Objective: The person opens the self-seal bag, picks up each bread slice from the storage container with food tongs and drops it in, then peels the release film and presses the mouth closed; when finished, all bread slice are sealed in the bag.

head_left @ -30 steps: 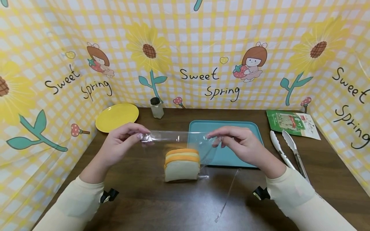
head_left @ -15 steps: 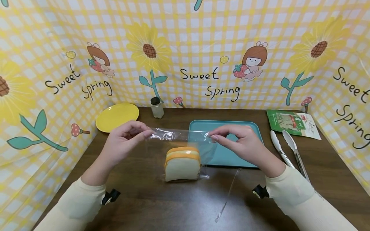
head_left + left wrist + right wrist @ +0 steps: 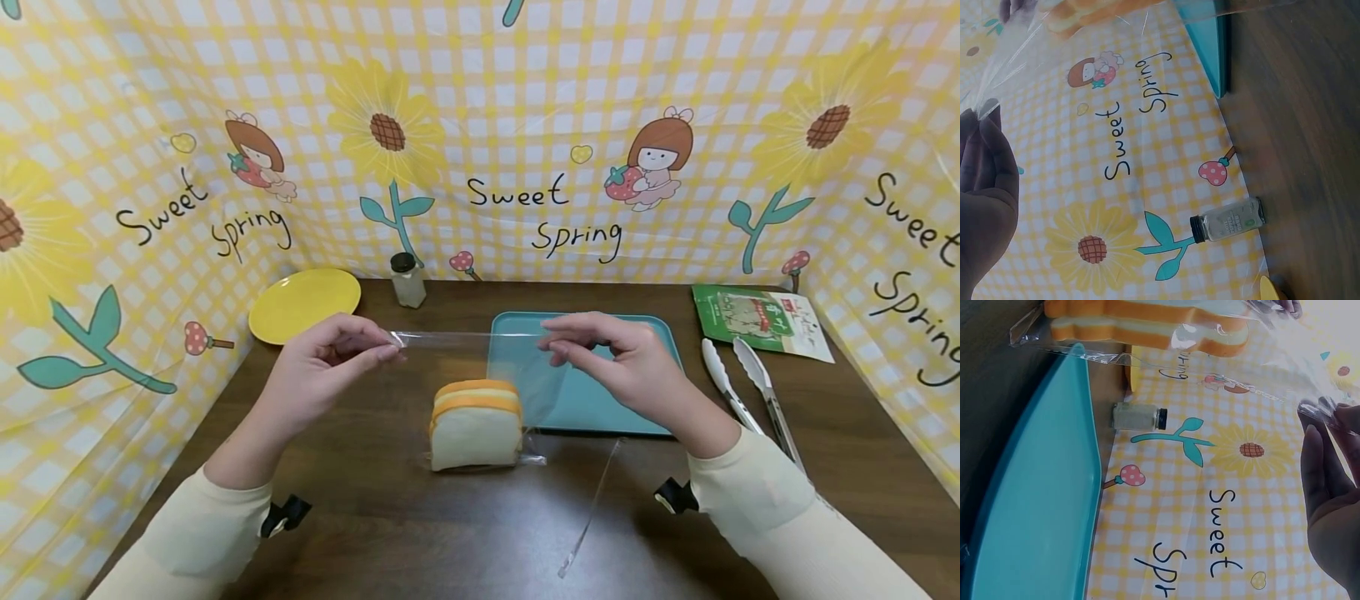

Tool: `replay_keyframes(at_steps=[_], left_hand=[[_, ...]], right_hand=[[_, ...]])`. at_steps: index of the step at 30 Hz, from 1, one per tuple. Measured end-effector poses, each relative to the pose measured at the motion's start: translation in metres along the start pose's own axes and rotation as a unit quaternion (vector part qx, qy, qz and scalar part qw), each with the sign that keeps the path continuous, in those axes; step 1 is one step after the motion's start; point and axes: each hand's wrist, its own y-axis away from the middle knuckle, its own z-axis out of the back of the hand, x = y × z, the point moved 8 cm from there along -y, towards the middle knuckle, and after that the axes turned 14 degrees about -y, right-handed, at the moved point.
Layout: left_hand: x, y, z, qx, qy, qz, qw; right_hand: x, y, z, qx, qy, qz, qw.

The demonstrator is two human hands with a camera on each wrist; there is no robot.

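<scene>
Two slices of bread point(image 3: 476, 435), white with orange crusts, stand upright on the table inside a clear plastic bag point(image 3: 1272, 362). My left hand point(image 3: 330, 358) pinches the bag's top left corner between thumb and fingers, above and left of the bread. At the top right corner, my right hand point(image 3: 611, 354) holds the bag's edge with bent fingers and thumb. Between the hands the top edge is stretched nearly straight. In the left wrist view the left hand point(image 3: 985, 169) has the film gathered at its fingertips. The right wrist view shows film at the right hand's point(image 3: 1335, 481) fingertips.
A blue tray point(image 3: 600, 408) lies behind the right hand. Metal tongs point(image 3: 750, 387) and a green-white food packet point(image 3: 765, 323) lie at the right. Toward the back left are a yellow plate point(image 3: 303, 304) and a seasoning jar point(image 3: 407, 282). A thin clear strip point(image 3: 590, 508) lies in front.
The right hand's fingers shifted on the bag's edge, and the top edge went from folded and crinkled to a thin straight line. The bread stayed almost in place.
</scene>
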Motion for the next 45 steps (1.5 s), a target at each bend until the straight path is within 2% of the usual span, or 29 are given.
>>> replay_keyframes(at_steps=[4,9,14,17,20,23,25,29,33,35,40,45], left_hand=[[0.001,0.001,0.0,0.017,-0.002,-0.002,0.9999],[0.002,0.002,0.0,0.032,-0.017,0.014,0.9992],[-0.001,0.002,0.001,0.021,-0.035,0.017,0.999],[-0.003,0.001,0.001,0.015,-0.045,0.016,0.9987],[-0.004,0.001,-0.001,0.014,-0.049,0.016,0.9986],[-0.004,0.002,-0.002,0.016,-0.049,0.015,0.9985],[-0.004,0.002,-0.004,0.019,-0.049,0.014,0.9985],[-0.006,0.003,-0.005,0.021,-0.034,-0.003,0.9992],[-0.007,0.003,-0.006,0.018,-0.011,-0.035,0.9992],[-0.008,0.003,-0.006,0.013,-0.013,-0.045,0.9988],[-0.009,0.003,-0.005,0.003,-0.047,-0.054,0.9974],[-0.01,0.004,-0.005,0.0,-0.057,-0.065,0.9963]], right_hand=[[-0.006,0.0,0.003,-0.004,-0.005,-0.025,0.9997],[-0.01,-0.002,0.006,0.006,-0.002,-0.064,0.998],[-0.001,-0.016,0.0,0.065,0.069,-0.105,0.9899],[0.016,-0.032,-0.014,0.104,0.12,-0.094,0.9827],[0.033,-0.048,-0.032,0.131,0.179,-0.064,0.973],[0.042,-0.063,-0.052,0.157,0.235,-0.046,0.9581],[0.044,-0.071,-0.067,0.175,0.261,-0.052,0.9479],[0.038,-0.085,-0.093,0.222,0.295,-0.094,0.9247],[0.031,-0.094,-0.116,0.255,0.313,-0.101,0.9092],[0.028,-0.097,-0.124,0.263,0.323,-0.098,0.9037],[0.022,-0.102,-0.137,0.273,0.327,-0.106,0.8983],[0.02,-0.106,-0.142,0.272,0.305,-0.102,0.907]])
